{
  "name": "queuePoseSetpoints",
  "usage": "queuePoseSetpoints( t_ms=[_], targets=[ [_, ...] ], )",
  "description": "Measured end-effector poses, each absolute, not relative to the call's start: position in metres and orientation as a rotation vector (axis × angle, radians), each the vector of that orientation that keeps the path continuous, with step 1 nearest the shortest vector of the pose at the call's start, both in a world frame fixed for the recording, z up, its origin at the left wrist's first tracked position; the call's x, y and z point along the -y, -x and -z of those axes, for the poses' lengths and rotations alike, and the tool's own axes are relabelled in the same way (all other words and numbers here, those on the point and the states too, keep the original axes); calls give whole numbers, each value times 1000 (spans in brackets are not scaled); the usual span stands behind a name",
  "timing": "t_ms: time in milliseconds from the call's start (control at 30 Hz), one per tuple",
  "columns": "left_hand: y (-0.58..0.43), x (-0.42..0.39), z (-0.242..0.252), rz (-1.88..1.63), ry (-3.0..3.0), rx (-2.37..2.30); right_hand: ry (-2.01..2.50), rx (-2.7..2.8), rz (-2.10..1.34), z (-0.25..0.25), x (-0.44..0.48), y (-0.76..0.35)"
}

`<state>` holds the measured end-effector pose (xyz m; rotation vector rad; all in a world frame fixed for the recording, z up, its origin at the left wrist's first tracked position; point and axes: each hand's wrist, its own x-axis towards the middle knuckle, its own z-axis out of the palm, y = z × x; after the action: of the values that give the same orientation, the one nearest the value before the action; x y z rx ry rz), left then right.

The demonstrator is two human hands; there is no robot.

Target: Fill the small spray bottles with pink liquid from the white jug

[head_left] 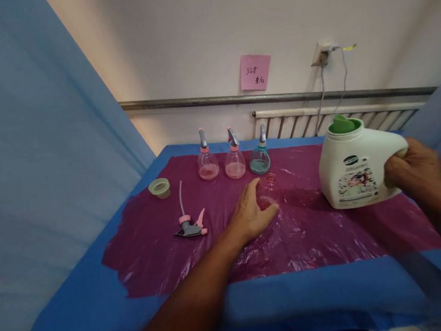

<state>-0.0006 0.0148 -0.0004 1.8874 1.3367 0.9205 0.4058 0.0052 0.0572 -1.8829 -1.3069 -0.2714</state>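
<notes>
From where I stand, the left hand has its thumb and fingers apart, curved about a clear pink open bottle just beyond the palm; whether the skin touches it I can't tell. The right hand, well off to the other side, is clamped round the handle of a big pale jug, which appears to be held up off the tabletop.

To my mind, the left hand would do best closing low and gently on the bottle's rounded belly, leaving the narrow neck free, since such thin-looking plastic might dent or tip. The right wrist should stay firm and keep the jug level, because a bulky body hung from one side handle could swing.

The jug is smooth and boxy, with a printed label and a green piece in its wide mouth. Left of the left hand lies a grey-and-pink spray head on its side, its thin tube pointing away; farther out sits a shallow, translucent greenish cup. Beyond the fingers stand three bulbous spray bottles, two pinkish and one teal. Beneath everything, the purple plastic sheet is glossy and wrinkled.
</notes>
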Motion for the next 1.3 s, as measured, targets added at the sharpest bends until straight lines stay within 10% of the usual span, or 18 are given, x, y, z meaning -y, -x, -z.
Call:
queuePoseSetpoints(
  t_ms=[1300],
  targets=[
    [1, -13, -5, -934, -2114, -1298, 1984, 2088, 911, -142, -9, -377]
  ],
)
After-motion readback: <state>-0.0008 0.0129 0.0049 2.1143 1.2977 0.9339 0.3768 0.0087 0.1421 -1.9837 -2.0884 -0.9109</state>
